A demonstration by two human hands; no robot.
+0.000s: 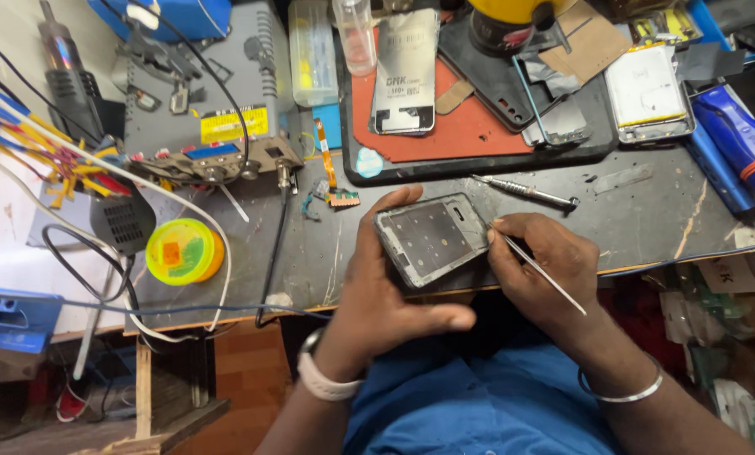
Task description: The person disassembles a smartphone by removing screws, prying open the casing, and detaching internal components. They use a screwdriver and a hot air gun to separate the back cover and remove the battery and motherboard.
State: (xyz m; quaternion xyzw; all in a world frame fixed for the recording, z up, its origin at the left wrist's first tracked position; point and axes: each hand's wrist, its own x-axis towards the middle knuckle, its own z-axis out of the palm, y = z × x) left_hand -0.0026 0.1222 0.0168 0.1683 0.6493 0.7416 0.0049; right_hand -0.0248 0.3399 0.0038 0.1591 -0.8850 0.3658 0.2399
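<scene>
a: where does the phone frame [432, 238] sit?

b: just left of the frame's centre, tilted, open side up, dark inner plate showing. the left hand [386, 291] cradles it from below: fingers curl round the upper left corner and the thumb lies stretched out under its lower edge, so the hand is closed around it.

a: and the right hand [546, 265]?

b: right of centre, touching the frame's right edge. its fingers are pinched shut on thin metal tweezers [539, 268]; the tip meets the frame's upper right corner and the other end sticks out toward the lower right.

a: what lies about them?

b: a worn grey bench [647, 223] with a wooden front edge. a small screwdriver [525, 192] lies just above the right hand. higher up, a red mat [470, 126] on a black tray carries a silver phone back panel [405, 72], and a clear bottle [355, 34] stands at the top centre. a yellow solder reel [184, 251] sits at the left, with a grey soldering station [226, 101] in the upper left. a white battery [647, 93] and a blue tube [740, 135] are in the upper right.

a: the wrists?

b: a white watch band on the left, a metal bangle on the right, over blue clothing at the bottom.
</scene>
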